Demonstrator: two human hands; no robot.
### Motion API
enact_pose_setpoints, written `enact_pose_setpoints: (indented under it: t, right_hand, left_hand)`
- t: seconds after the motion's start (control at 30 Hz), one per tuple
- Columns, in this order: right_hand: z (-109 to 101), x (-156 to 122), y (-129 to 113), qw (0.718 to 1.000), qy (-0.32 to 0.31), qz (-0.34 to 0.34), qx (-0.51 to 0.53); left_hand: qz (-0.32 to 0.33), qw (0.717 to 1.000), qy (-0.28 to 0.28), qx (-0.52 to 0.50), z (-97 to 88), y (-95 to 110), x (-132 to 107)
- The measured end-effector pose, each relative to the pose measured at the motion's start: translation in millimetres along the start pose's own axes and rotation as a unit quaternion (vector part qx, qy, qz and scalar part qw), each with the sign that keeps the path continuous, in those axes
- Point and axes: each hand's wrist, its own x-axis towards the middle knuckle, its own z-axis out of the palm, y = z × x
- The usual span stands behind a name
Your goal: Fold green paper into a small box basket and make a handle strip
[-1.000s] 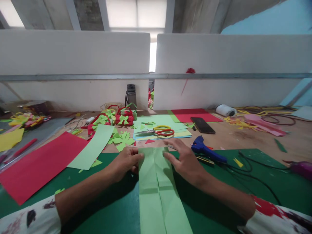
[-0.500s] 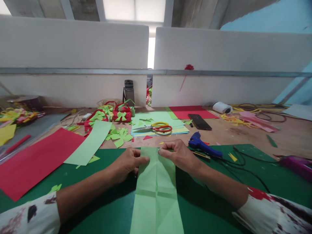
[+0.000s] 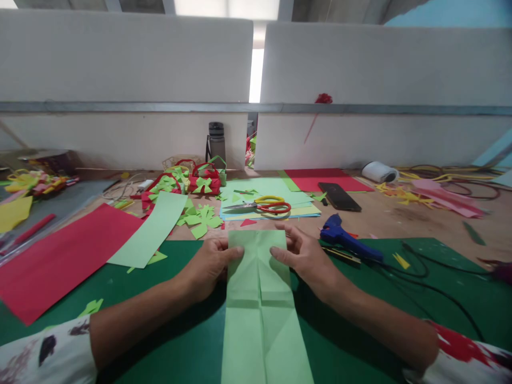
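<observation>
A long strip of light green paper [image 3: 260,320] runs from the bottom edge of the view up to my hands. Creases cross it, and one fold line goes down its middle. My left hand [image 3: 214,266] pinches its far left edge, thumb on top and fingers hidden underneath. On the far right edge my right hand [image 3: 306,256] has its thumb on the paper, with the fingers behind it. The strip's far end is raised a little over the green cutting mat [image 3: 160,320].
Scissors [image 3: 264,207] lie on stacked paper beyond my hands. A blue glue gun [image 3: 348,240], a cutter knife [image 3: 342,256] and a phone [image 3: 340,197] are on the right. Red paper [image 3: 72,256] and a pale green strip [image 3: 154,229] lie left. A bottle [image 3: 216,141] stands behind.
My right hand has moved outward from near the middle of the paper's far edge to its right edge. My left hand keeps its hold. The view has shifted slightly.
</observation>
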Motion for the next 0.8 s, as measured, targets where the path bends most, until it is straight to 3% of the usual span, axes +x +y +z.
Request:
enact_pose_setpoints:
  t: [0.07, 0.13, 0.2, 0.23, 0.33, 0.4, 0.5, 0.67, 0.8]
  right_hand:
    - [-1, -2, -1, 0.992, 0.069, -0.074, -0.073]
    - [-4, -4, -3, 0.957, 0.148, -0.176, -0.178]
    - [-6, -8, -6, 0.928, 0.154, -0.24, -0.241]
    - [-5, -11, -8, 0.929, 0.124, -0.239, -0.253]
    - [2, -20, -11, 0.963, -0.029, -0.124, -0.237]
    - [9, -24, -12, 0.968, -0.097, -0.052, -0.223]
    - [17, -25, -12, 0.967, -0.128, -0.011, -0.221]
    - [23, -21, -8, 0.973, -0.16, 0.062, -0.155]
    - [26, -19, -2, 0.974, -0.173, 0.061, -0.132]
  left_hand:
    - [0.018, 1.0, 0.016, -0.016, 0.6, -2, 0]
    - [0.036, 0.999, 0.031, -0.025, 1.1, -4, 0]
    - [0.052, 0.997, 0.043, -0.031, 1.6, -6, 0]
    - [0.056, 0.997, 0.048, -0.033, 1.9, -6, 0]
    - [0.074, 0.995, 0.053, -0.037, 3.0, -5, -2]
    - [0.096, 0.994, 0.05, -0.024, 3.6, -4, -4]
    - [0.115, 0.993, 0.039, 0.004, 4.1, -3, -7]
    - [0.092, 0.995, 0.027, -0.027, 7.2, -6, -7]
    - [0.074, 0.995, 0.018, -0.057, 8.9, -6, -7]
